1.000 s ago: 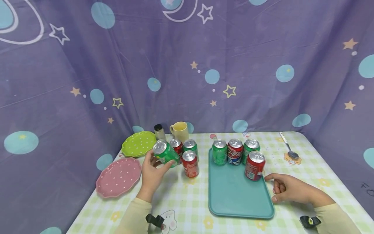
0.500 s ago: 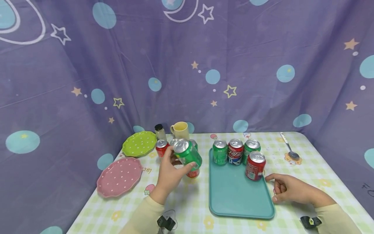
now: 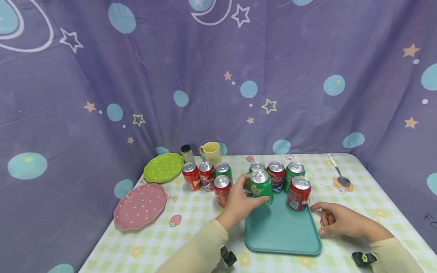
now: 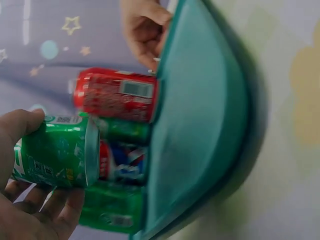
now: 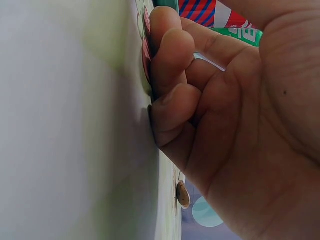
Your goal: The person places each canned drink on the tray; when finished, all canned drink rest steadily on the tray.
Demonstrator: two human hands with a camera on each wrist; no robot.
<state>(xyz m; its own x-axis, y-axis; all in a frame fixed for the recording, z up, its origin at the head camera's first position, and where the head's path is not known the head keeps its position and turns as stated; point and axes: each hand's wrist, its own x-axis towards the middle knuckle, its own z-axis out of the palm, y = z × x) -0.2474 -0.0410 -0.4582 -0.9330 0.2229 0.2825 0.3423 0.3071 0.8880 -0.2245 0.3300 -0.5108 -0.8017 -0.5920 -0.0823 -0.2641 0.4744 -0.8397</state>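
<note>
The left hand (image 3: 239, 203) holds a green can (image 3: 261, 189), its fingers and thumb curled round the sides, over the left part of the tray (image 3: 282, 235), near the middle of the counter (image 3: 116, 254). What matters most is the gap beneath — in the left wrist view the can's base faces the tray floor and stands apart from it, the long axis near upright with a slight tilt. From the left hand, the can lies straight ahead, toward the far left corner of the tray. A row of three cans (image 3: 275, 178) stands upright along the tray's far edge, and in the head view the held can partly covers the leftmost one. A red can (image 3: 299, 194) stands by the tray's right edge, in front of the row. The right hand (image 3: 341, 222) is farther off, just outside that right edge — index finger reaching to the rim, other fingers loosely curled, nothing showing in its grasp; whether it touches the rim, I cannot tell.
</note>
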